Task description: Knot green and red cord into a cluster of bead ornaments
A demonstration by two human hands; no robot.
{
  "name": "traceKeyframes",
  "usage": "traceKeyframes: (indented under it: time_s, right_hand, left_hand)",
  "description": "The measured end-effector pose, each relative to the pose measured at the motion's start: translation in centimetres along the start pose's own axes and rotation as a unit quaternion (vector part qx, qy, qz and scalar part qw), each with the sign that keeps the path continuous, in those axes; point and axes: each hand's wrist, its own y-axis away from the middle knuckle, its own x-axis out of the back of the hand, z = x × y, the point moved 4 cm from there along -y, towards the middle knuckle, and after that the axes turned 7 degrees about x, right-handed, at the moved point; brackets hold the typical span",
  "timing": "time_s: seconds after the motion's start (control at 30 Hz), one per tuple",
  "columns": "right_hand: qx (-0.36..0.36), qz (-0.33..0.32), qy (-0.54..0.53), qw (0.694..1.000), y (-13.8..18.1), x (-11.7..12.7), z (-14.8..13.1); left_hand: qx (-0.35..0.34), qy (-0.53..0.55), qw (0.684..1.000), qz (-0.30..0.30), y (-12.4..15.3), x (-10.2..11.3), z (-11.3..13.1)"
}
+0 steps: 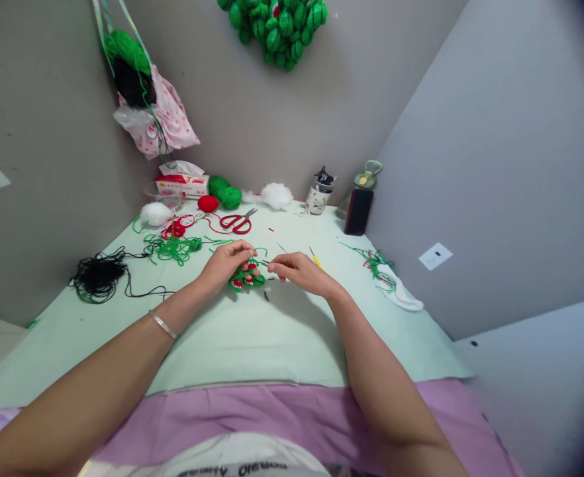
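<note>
My left hand (228, 260) is closed on a small green and red crocheted piece (245, 278) that rests on the pale green table (252, 338). My right hand (299, 270) is pinched shut just to its right, holding a thin green strand or a needle at the piece's edge; I cannot make out which. A silver bangle (162, 324) sits on my left wrist. A yellow-handled crochet hook (314, 258) lies just behind my right hand.
Black yarn (98, 277) tangles at the left, with green yarn (171, 248) and red scissors (237, 221) behind my hands. Farther back are a tissue box (183, 183), white stuffing (276, 195), a cup (318, 197) and a dark phone (358, 211). Yarn scraps (379, 265) lie right.
</note>
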Motion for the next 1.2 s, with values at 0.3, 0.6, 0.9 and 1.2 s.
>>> traceKeyframes:
  time_s: [0.3, 0.6, 0.9, 1.2]
  right_hand:
    - [0.017, -0.013, 0.015, 1.0, -0.1, -0.3, -0.3]
    - [-0.012, -0.03, 0.017, 0.999, -0.1, -0.3, -0.3]
    - [-0.028, -0.03, -0.009, 0.999, 0.0, -0.8, -0.7]
    - [-0.028, -0.009, -0.007, 1.0, 0.0, -0.5, -0.9]
  left_hand:
    - [-0.007, -0.029, 0.995, -0.091, 0.5, -1.2, 0.1]
    - [-0.015, -0.027, 0.991, -0.127, 0.6, -1.4, -0.1]
    - [-0.012, -0.018, 0.989, -0.144, 0.8, -1.5, 0.1]
    - [-0.012, -0.018, 0.987, -0.159, 1.0, -1.7, 0.3]
